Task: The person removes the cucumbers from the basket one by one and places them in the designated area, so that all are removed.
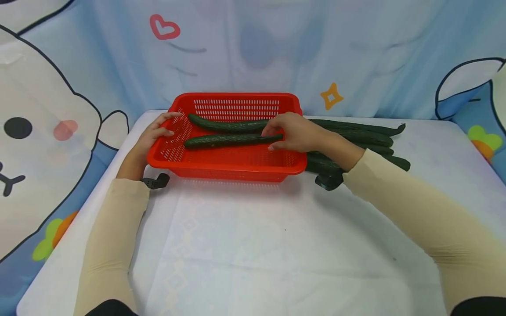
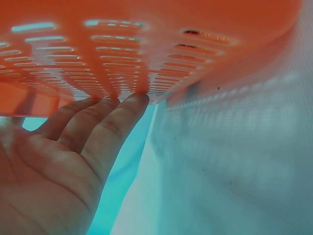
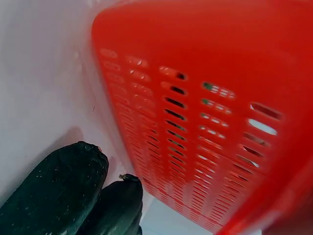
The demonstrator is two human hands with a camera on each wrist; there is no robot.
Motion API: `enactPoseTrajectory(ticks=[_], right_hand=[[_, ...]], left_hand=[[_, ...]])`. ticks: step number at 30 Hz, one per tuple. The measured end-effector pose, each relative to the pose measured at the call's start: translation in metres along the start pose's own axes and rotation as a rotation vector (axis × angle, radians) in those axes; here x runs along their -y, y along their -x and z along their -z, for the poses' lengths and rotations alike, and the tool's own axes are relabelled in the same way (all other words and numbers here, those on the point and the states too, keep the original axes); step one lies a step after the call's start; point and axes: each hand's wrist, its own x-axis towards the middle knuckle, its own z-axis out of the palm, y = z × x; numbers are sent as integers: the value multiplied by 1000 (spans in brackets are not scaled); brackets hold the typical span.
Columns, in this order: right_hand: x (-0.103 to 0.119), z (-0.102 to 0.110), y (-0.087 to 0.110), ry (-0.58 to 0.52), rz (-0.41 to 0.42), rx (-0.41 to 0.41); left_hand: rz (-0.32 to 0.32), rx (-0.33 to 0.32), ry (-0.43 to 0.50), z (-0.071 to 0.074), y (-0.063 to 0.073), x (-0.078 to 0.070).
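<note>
A red plastic basket (image 1: pixel 221 170) with slotted walls stands on the white-covered table. My left hand (image 1: pixel 151 135) grips its left side, thumb over the rim; in the left wrist view the fingers (image 2: pixel 115 120) lie along the outside of the slotted wall. Inside the basket my right hand (image 1: pixel 295 131) holds a dark green cucumber (image 1: pixel 225 140) by its right end, between thumb and fingers. A second cucumber (image 1: pixel 221 126) lies behind it, its right end hidden by that hand. The right wrist view shows the basket's outer side (image 3: pixel 195 112), not the hand's hold.
Several more cucumbers (image 1: pixel 371 138) lie in a pile right of the basket, partly under my right forearm; two blunt cucumber ends (image 3: pixel 63 186) show close to the basket wall. A blue patterned curtain (image 1: pixel 253 52) hangs behind the table.
</note>
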Motion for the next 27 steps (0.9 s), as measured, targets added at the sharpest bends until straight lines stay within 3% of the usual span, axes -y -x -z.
enactPoseTrajectory(ticks=[11,19,27], right_hand=[[-7,-12,-32,102,-55,20],[-11,-14,-45,217,-130,55],[-6,-19,-49,448,-252,221]], left_hand=[[6,-43,-72,0,-2,2],[-2,-37,-45,1,-3,3],[-3,-32,-44,1,-4,3]])
